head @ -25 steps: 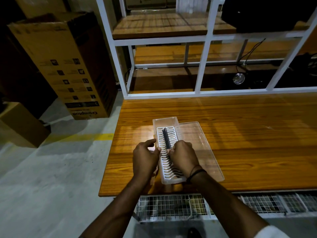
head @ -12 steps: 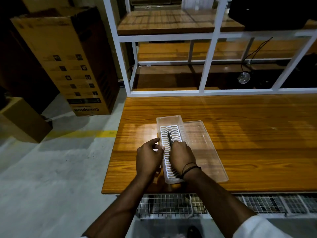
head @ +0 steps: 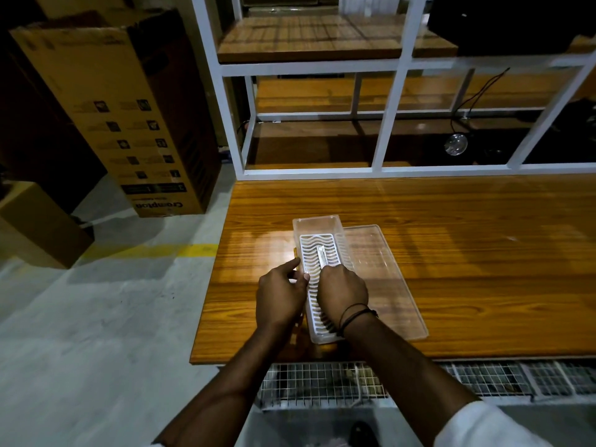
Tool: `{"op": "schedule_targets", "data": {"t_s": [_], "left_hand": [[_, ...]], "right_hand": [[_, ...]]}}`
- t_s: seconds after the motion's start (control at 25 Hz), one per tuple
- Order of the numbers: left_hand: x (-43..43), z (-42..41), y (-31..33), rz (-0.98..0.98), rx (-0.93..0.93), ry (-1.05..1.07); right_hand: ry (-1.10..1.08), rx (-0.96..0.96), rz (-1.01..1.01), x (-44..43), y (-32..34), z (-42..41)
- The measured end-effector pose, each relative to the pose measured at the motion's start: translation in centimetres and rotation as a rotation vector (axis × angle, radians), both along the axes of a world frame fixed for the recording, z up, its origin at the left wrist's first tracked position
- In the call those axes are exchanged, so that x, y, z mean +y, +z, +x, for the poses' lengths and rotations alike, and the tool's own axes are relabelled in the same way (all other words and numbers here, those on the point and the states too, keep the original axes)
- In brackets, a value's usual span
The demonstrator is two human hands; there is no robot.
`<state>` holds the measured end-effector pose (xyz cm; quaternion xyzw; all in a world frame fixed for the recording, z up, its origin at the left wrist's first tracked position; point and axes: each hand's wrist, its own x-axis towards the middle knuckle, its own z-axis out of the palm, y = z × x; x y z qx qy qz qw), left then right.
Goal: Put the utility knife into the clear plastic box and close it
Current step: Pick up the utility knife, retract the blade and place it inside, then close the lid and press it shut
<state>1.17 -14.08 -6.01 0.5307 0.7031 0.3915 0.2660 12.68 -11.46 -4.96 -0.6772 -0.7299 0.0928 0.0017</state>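
Ribbed white tray (head: pixel 314 253) cradles slim knife (head: pixel 323 257).

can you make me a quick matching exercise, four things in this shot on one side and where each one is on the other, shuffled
Things:
1. utility knife
2. clear lid
3. tall cardboard box
4. left hand

Places:
A. standing on the floor left of the table
B. flat on the table, right of the clear plastic box
C. on the left rim of the clear plastic box
D. over the white ribbed insert, held by the right hand

Pairs: 1-D, 2-B, 3-A, 4-C
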Motion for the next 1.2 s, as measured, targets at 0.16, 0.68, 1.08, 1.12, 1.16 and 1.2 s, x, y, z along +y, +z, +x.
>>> {"op": "schedule_targets", "data": {"t_s": [0.16, 0.68, 1.08, 1.12, 1.16, 1.2], "left_hand": [[0.2, -0.1, -0.2, -0.007, -0.005, 0.000], [0.9, 3.4, 1.8, 0.084, 0.426, -0.165], [1.0, 9.5, 1.6, -0.053, 0.449, -0.495], [1.1, 9.5, 1.8, -0.056, 0.433, -0.489], [1.1, 9.5, 1.8, -0.052, 0.413, -0.477], [1.1, 9.5, 1.9, -0.051, 0.394, -0.460]], "right_hand": [[0.010, 0.030, -0.012, 0.0, 0.0, 0.2], [-0.341, 0.293, 0.110, 1.6, 0.9, 10.0], [-0.501, 0.096, -0.154, 1.1, -2.3, 10.7], [-0.506, 0.112, -0.157, 1.3, -2.2, 10.8], [-0.511, 0.140, -0.164, 1.4, -2.2, 11.0], [-0.516, 0.174, -0.175, 1.5, -2.0, 11.2]]}}
